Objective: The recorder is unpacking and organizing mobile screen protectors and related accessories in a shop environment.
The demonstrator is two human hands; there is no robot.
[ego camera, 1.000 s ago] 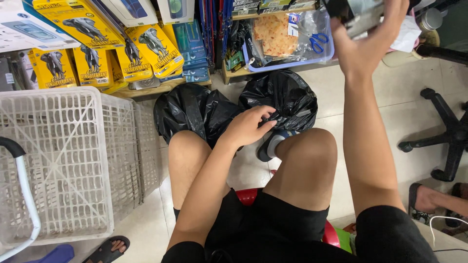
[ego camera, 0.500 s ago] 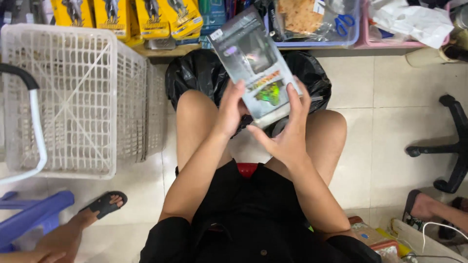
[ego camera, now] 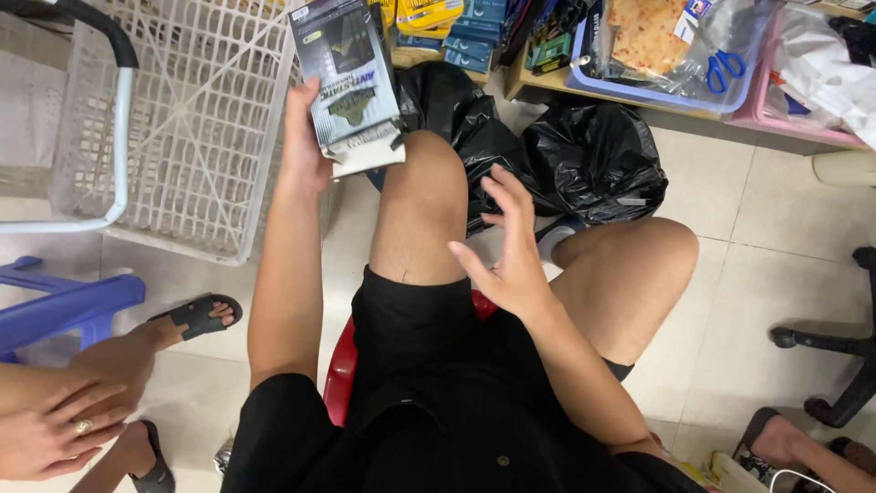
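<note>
My left hand [ego camera: 304, 137] grips a grey boxed toy package [ego camera: 349, 82] by its lower left edge and holds it up beside the white plastic basket [ego camera: 196, 146], above my left knee. My right hand [ego camera: 511, 246] hovers open over my lap between my knees, fingers spread, holding nothing. I sit on a red stool [ego camera: 339, 370] in black shorts.
Two black plastic bags [ego camera: 593, 160] lie on the tiled floor ahead of my knees. A low shelf holds a tray with blue scissors [ego camera: 727, 66] and packaged goods. Another person's hands [ego camera: 55, 424] and sandalled foot [ego camera: 196, 315] are at the left, near a blue stool [ego camera: 64, 306]. An office chair base [ego camera: 844, 351] stands at the right.
My right hand has let go of the package and dropped over my lap. My left hand has carried the package up and left toward the basket. The view has shifted left.
</note>
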